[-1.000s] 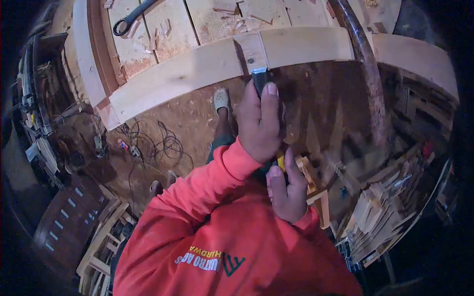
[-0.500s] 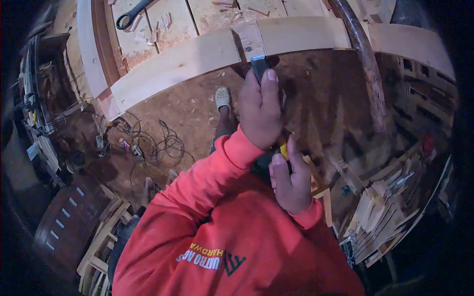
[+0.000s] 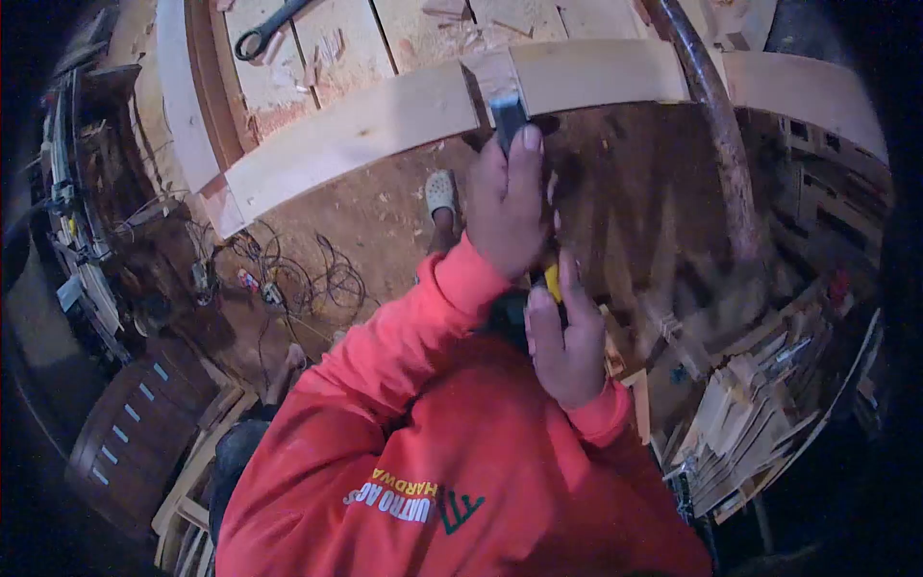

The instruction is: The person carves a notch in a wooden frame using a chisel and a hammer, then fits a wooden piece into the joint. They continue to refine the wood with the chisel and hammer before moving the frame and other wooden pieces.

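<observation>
My left hand [image 3: 510, 207] is wrapped round the blade of a chisel [image 3: 509, 123], its thumb lying along the steel. The bright cutting end rests over a notch [image 3: 493, 79] cut across the pale wooden rail [image 3: 365, 125]. Lower down and nearer my body, my right hand [image 3: 569, 351] is closed at the chisel's yellow-and-black handle [image 3: 552, 283], thumb and forefinger pointing forward along it. My left wrist hides the middle of the tool.
A dark wrench-like tool [image 3: 258, 40] and wood shavings [image 3: 327, 46] lie on the boards. A round pole [image 3: 716, 125] crosses the rail at right. Tangled cables [image 3: 308, 279] lie on the dirt floor. Wood offcuts [image 3: 735, 413] are heaped lower right. Another person's foot [image 3: 286, 370] shows lower left.
The chisel's cutting end has moved forward, from the notch's near edge to over the notch. Both hands keep their hold. The view has shifted slightly.
</observation>
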